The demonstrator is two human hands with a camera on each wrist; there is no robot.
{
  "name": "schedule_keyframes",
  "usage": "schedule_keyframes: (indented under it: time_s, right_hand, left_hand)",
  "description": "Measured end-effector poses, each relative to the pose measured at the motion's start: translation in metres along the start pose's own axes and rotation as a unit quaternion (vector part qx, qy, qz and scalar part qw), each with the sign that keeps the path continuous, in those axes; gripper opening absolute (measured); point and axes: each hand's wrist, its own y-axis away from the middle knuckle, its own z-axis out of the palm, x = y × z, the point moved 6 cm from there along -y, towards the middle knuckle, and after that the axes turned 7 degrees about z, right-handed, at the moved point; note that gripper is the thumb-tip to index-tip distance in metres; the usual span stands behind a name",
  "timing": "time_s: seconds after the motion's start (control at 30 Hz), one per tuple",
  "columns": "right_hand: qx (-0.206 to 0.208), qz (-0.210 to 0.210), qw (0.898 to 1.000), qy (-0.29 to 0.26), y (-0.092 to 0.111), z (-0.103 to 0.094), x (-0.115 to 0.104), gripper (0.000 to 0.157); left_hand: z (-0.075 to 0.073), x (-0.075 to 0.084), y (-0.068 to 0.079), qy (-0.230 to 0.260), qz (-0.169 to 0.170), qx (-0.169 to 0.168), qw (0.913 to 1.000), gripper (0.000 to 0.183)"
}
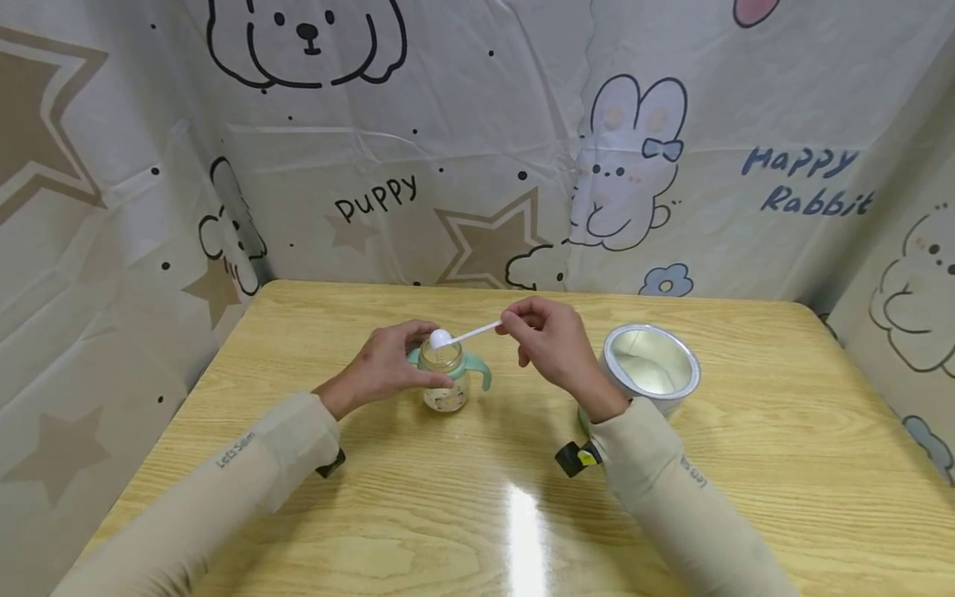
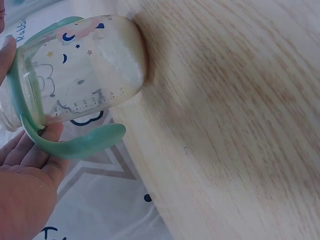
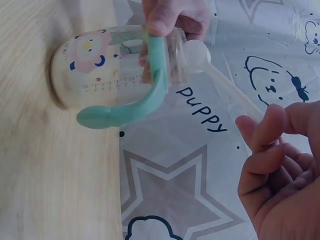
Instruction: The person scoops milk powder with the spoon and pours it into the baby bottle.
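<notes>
A clear baby bottle (image 1: pixel 448 401) with a mint-green two-handled collar (image 3: pixel 158 62) stands upright and uncapped on the table. White powder (image 2: pixel 122 60) covers its bottom. My left hand (image 1: pixel 384 362) grips the bottle around the collar, thumb on the near side and fingers behind. Between the thumb and fingertips of my right hand (image 1: pixel 548 342) is the thin handle of a white measuring scoop (image 1: pixel 442 338). In the right wrist view the scoop's bowl (image 3: pixel 197 55) is right at the bottle's mouth. What the bowl contains is hidden.
An open tin (image 1: pixel 695 371) with a silvery rim stands to the right, partly behind my right wrist. Something green shows low beside that wrist. The wooden table (image 1: pixel 418 514) meets a cartoon-printed cloth (image 1: pixel 462 149) at the back and sides.
</notes>
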Motion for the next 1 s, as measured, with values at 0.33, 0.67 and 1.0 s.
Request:
schedule_keyframes:
  time_s: [0.33,0.67,1.0]
  right_hand:
    - [0.024,0.011,1.000,-0.004,0.005,-0.018,-0.003,0.020]
    - [0.036,0.011,0.999,0.003,0.010,-0.034,-0.010,0.021]
    - [0.056,0.003,0.998,0.021,0.015,-0.055,-0.013,0.023]
  left_hand:
    - [-0.004,0.008,-0.001,-0.002,0.015,0.002,0.9999,0.085]
    - [-0.011,0.017,-0.003,0.000,0.023,0.005,0.9997,0.090]
    - [-0.011,0.026,-0.008,0.003,0.025,0.001,0.9997,0.090]
